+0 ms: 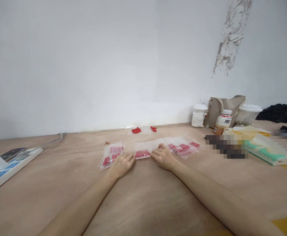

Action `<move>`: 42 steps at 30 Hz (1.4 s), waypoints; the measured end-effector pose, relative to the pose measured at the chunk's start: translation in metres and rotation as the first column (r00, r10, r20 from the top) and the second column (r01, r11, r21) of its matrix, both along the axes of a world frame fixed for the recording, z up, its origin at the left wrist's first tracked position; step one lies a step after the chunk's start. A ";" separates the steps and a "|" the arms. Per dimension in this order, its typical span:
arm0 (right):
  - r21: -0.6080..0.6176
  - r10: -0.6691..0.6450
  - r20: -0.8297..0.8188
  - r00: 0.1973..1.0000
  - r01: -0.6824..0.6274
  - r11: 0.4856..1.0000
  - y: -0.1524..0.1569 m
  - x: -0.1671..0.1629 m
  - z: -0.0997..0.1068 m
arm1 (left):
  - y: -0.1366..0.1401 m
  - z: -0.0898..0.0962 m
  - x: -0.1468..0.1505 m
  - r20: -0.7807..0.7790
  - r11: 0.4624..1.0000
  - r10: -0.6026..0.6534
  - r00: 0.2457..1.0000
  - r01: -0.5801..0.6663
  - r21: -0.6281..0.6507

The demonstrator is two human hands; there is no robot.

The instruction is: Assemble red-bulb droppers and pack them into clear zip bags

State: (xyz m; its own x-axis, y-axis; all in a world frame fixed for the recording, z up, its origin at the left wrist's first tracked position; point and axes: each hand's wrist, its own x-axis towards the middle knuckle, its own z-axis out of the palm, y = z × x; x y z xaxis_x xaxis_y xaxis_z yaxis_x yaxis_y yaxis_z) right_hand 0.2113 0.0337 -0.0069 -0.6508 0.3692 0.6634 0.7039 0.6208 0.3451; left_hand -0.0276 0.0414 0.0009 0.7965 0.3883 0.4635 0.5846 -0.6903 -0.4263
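Between my two hands lies a small clear plastic bag point(142, 154) with several short red pieces side by side in it. My left hand point(122, 165) rests on the table with curled fingers, its fingertips pinching the bag's left lower corner. At the opposite edge, my right hand point(163, 158) is closed with thumb and fingers on the same bag. Left of my left hand, a small stack of similar clear bags point(112, 154) holds red pieces. More filled bags point(182, 147) overlap in a row to the right, partly behind my right hand.
Loose red pieces point(136, 130) lie on clear plastic by the wall, with a smaller group point(153, 129) beside them. At left are a power strip point(12, 168) and a phone point(13, 153). Lidded cups point(199, 115), a bottle point(223, 122), a bag point(214, 109) and a green-white packet point(268, 150) stand right.
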 end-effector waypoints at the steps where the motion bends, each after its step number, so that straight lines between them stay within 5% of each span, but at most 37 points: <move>1: 0.007 -0.010 0.009 1.000 0.010 1.000 0.000 0.000 0.000 | 0.000 0.001 0.001 -0.005 1.000 -0.008 1.000 0.008 0.006; 28: 0.042 0.036 0.050 0.998 -0.038 0.998 0.003 -0.009 -0.003 | 0.001 0.001 0.014 0.039 0.977 -0.197 0.980 0.193 0.089; 42: 0.139 0.068 0.046 0.997 -0.074 0.988 -0.001 -0.023 0.000 | -0.005 0.010 0.020 0.146 0.912 -0.368 0.918 0.326 0.248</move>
